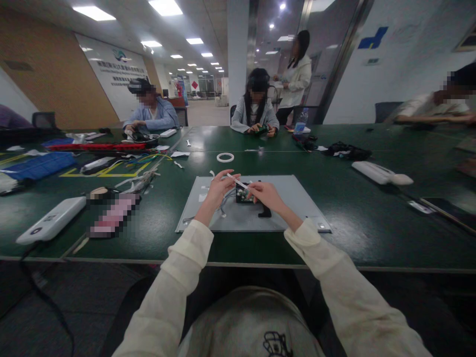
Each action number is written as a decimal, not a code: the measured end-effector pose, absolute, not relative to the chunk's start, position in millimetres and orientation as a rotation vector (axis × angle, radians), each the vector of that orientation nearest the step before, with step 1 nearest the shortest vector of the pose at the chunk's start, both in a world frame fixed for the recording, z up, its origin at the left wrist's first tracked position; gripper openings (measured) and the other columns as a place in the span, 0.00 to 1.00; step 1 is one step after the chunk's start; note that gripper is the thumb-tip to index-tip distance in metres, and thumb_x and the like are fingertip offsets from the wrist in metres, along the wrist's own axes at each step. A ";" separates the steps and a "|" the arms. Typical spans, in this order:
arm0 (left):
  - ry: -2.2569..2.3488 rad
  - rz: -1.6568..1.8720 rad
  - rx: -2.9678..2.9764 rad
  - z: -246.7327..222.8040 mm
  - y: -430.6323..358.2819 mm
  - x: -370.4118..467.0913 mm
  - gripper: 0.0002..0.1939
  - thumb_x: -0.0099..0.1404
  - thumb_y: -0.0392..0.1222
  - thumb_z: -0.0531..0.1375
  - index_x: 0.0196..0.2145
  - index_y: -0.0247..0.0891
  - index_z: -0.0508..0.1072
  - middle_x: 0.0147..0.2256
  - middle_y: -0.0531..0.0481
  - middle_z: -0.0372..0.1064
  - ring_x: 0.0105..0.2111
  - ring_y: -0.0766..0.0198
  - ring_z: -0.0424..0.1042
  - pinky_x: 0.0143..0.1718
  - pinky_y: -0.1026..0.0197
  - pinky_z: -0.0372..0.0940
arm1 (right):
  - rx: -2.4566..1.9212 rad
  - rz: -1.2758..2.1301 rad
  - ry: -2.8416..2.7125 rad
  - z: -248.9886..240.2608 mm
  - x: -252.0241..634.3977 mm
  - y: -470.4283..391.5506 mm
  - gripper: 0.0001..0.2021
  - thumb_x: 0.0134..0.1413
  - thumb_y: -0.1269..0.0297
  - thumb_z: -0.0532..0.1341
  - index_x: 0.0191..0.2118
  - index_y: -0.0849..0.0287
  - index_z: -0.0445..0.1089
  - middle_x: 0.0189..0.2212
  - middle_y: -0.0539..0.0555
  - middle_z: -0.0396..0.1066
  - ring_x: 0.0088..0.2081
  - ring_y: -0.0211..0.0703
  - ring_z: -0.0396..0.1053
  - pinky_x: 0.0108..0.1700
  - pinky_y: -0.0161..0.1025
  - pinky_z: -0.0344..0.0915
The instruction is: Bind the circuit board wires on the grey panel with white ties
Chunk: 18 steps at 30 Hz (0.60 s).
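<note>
My left hand (220, 191) and my right hand (268, 195) are raised over a flat grey panel (286, 198) on the table. Between them they pinch a narrow white strip (238, 181) that looks like tape, my left fingers at its upper end and my right at its lower end. Beneath my right fingers a small circuit board (243, 194) shows in part, in a dark frame. A black bracket-like piece (265, 212) is close to my right wrist. Grey wires (227, 199) run from the board toward the left, partly hidden by my left hand.
A white tape ring (225, 157) lies beyond the panel on the green table (208, 141). At left are a white device (54, 220), a pink blurred item (115, 215) and a blue tray (40, 166). A white device (379, 172) lies at right. Several people are around the table.
</note>
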<state>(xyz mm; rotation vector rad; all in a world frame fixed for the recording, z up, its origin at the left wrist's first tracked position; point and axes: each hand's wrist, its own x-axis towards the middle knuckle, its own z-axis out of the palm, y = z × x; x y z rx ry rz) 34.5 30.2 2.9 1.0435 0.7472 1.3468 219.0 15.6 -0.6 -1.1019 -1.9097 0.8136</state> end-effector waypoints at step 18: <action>1.247 1.501 1.270 3.3 37.3 25.3 0.12 0.50 0.45 0.61 0.28 0.33 0.73 0.28 0.47 0.73 0.22 0.68 0.69 0.25 0.66 0.64 | -1.256 0.565 -2.221 9.5 213.6 -0.7 0.19 0.59 0.56 0.50 0.28 0.61 0.73 0.16 0.49 0.68 0.17 0.34 0.64 0.25 0.31 0.57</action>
